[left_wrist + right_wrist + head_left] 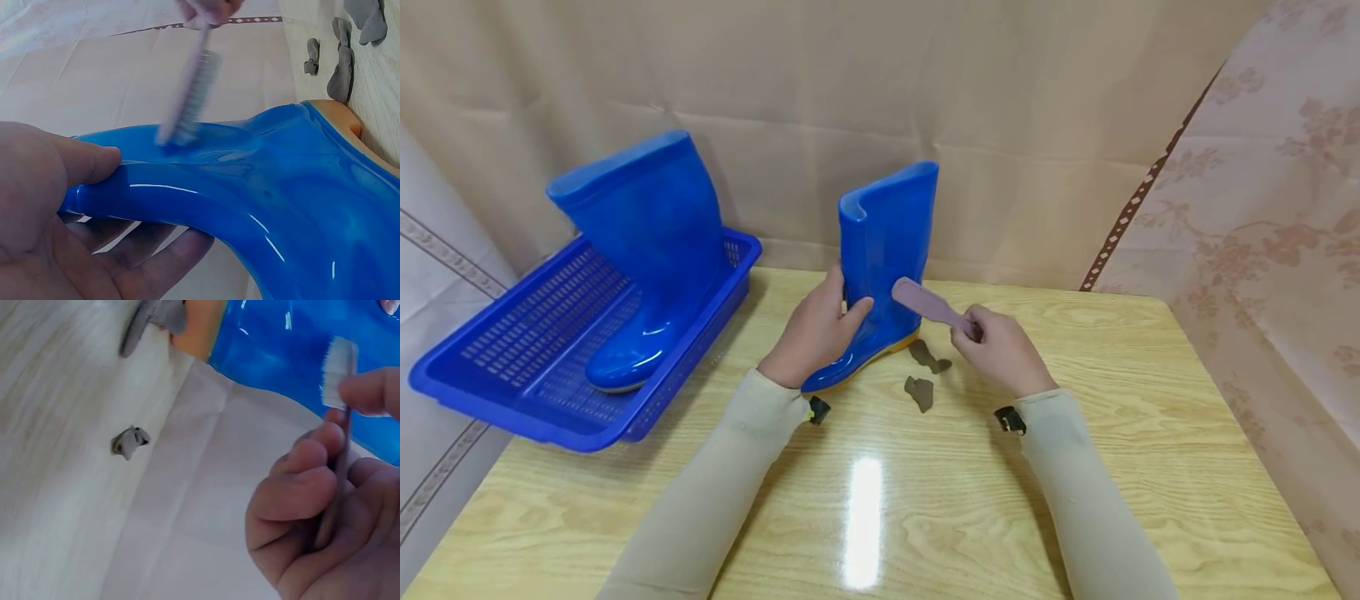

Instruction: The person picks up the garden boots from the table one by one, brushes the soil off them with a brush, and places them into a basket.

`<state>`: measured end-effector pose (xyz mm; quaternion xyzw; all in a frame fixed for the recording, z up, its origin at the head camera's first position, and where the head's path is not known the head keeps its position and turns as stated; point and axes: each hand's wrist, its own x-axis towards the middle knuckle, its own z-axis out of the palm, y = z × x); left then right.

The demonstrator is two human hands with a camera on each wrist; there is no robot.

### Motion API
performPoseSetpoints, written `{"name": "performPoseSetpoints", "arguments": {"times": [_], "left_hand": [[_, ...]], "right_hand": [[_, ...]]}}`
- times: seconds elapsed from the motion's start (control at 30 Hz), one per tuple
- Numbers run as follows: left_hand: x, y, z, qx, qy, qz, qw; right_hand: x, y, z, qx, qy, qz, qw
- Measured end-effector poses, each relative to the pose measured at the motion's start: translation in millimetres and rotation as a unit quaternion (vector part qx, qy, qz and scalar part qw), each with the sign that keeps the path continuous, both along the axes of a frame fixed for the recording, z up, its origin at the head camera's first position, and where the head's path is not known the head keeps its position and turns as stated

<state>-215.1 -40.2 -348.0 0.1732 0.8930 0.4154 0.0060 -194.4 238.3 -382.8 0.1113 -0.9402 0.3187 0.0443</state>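
Observation:
A blue rubber boot (891, 242) with a yellowish sole stands upright on the wooden table. My left hand (820, 325) grips its shaft just above the foot, thumb on the near side and fingers round the front, as the left wrist view shows. In my right hand (1003, 346) is a pinkish-mauve brush (925, 302), held by its handle. Its white bristles (336, 372) face the boot's shaft, and the brush head (187, 103) overlaps the blue surface in the left wrist view. Flat grey-brown pieces (920, 393) lie on the table beside the heel.
A blue plastic basket (688, 379) stands at the table's left, with a second blue boot (658, 225) upright in it. Behind the table hangs a beige curtain (1015, 150); a flowered cloth (1285, 250) hangs at the right. The table (970, 517) has a right edge near that cloth.

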Motion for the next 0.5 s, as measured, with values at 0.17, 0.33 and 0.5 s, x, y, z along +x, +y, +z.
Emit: {"name": "performPoseSetpoints", "arguments": {"times": [0.17,0.33,0.5], "left_hand": [[-0.2,-1,-0.7,0.002,-0.005,-0.001,1.0000],[-0.1,-1,-1.1,0.007,0.003,-0.003,1.0000],[0.3,-1,0.0,0.006,0.014,-0.011,0.9998]], "right_hand": [[2.0,-1,3.4,-0.024,0.017,-0.008,1.000],[3.4,-5,3.9,-0.031,0.042,0.019,0.998],[4.4,-11,6.0,-0.022,0.051,0.054,0.997]]}}
